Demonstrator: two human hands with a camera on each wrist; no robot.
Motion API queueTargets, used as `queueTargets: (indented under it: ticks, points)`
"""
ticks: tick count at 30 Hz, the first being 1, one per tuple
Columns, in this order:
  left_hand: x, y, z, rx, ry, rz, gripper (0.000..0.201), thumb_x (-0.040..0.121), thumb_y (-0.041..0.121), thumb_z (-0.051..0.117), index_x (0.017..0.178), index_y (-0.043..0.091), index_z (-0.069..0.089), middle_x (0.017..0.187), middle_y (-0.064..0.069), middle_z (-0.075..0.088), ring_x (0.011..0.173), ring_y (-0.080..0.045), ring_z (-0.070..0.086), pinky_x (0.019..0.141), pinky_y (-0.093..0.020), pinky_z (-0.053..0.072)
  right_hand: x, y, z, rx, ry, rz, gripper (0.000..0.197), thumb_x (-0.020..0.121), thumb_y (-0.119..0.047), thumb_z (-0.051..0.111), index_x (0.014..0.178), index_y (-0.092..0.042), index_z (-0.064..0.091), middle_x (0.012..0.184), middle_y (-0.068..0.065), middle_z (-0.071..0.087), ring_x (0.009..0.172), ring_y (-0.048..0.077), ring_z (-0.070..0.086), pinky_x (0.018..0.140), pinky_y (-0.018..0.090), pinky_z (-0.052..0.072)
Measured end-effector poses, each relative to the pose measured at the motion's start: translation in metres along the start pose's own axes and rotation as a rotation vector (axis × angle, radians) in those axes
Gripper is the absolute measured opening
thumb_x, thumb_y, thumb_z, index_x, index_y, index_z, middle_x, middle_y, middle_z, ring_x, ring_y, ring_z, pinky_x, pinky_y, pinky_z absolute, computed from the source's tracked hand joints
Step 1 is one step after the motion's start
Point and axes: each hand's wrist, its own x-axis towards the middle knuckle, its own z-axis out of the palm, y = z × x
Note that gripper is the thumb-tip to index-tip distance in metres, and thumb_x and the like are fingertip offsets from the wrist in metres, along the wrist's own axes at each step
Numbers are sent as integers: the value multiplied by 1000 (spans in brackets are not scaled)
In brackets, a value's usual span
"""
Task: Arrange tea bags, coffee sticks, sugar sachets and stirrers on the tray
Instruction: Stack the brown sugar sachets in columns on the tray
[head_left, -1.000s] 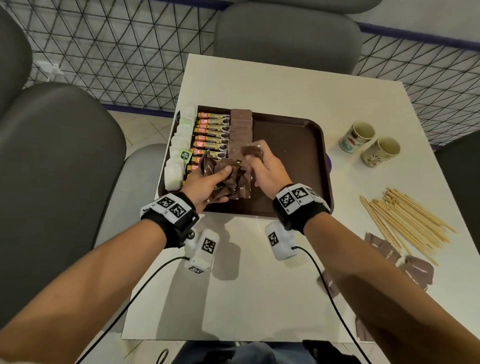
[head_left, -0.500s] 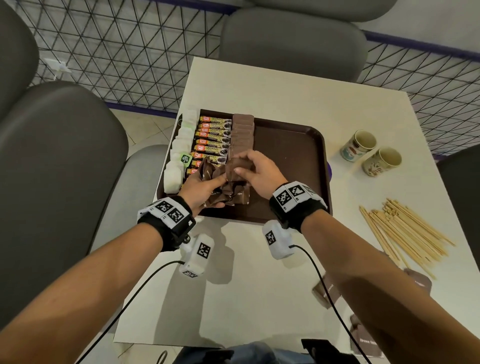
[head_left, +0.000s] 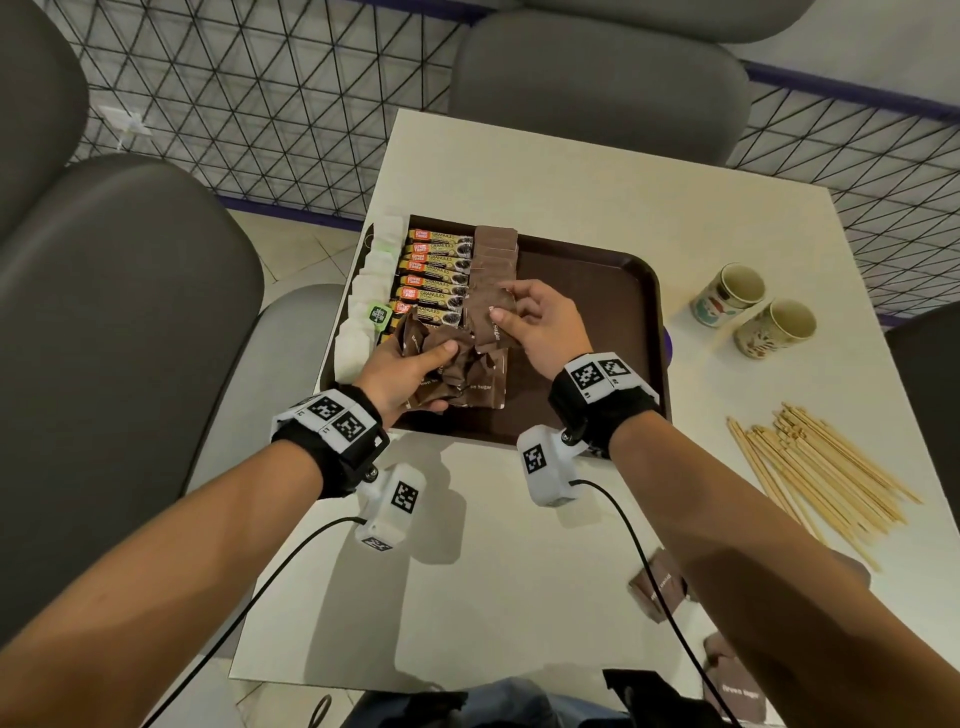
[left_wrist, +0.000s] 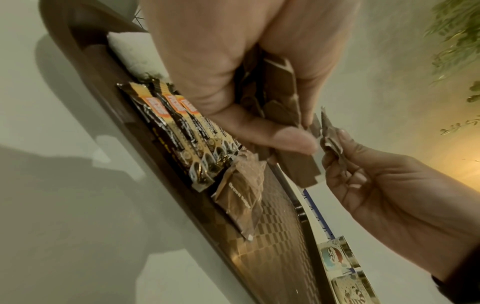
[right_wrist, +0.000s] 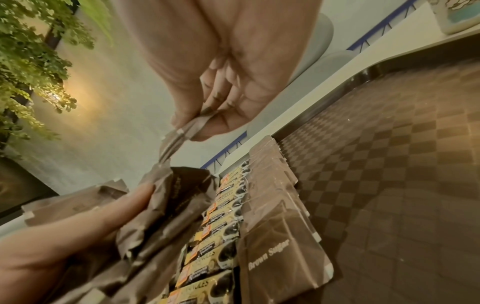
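Head view: right hand pinches one brown sugar sachet just above the sachet column on the tray, long axis running away from the body, in line with the column. Left hand clutches a crumpled sachet bundle at the near end, beside the right.

Left wrist view: thumb curled over the bundle.

Right wrist view: single sachet pinched directly over the column; coffee sticks alongside.
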Motion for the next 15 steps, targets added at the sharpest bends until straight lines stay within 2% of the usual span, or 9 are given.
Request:
queueTargets:
  ticks: [2,4,7,9,12,15]
  points:
    - [-1,1,-1,5,7,6,5,90,19,64,93,23,62,88,-3,68,71,-18,66,43,-23,52,0,3,1,-14,-10,5,32,85,-17,66,114,-28,60,97,-5,65,102,18,62,96,39,49]
    - [0,1,-2,8,23,11,6,90,19,64,95,22,62,88,-3,68,71,-17,66,43,-23,52,0,7,2,-31,-16,6,31,84,-16,64,107,-36,59,111,2,65,109,23,61,97,47,49]
    - [1,3,-6,-3,54,30,22,89,20,65,110,15,61,93,-6,68,71,-19,67,43,-23,51,0,9,0,-8,23,106,23,85,-13,62,84,-35,57,96,5,65,96,32,64,88,52,52]
    - [2,4,-8,-17,72,47,28,89,19,65,116,13,61,93,-6,69,68,-18,68,43,-23,50,-2,10,-3,-4,55,172,18,83,-16,64,77,-32,57,90,9,66,91,34,65,84,53,54]
    - [3,6,-11,-14,98,70,28,89,19,65,116,10,62,91,-7,69,63,-16,68,42,-22,50,-8,17,-8,-93,68,216,16,80,-17,66,73,-27,57,79,6,67,80,26,67,80,42,57]
    - [3,7,-13,-25,119,71,27,89,20,66,114,9,62,89,-8,69,61,-17,67,42,-22,50,-18,26,-11,-51,-43,267,21,82,-5,67,82,-22,55,71,2,63,70,17,63,75,33,58]
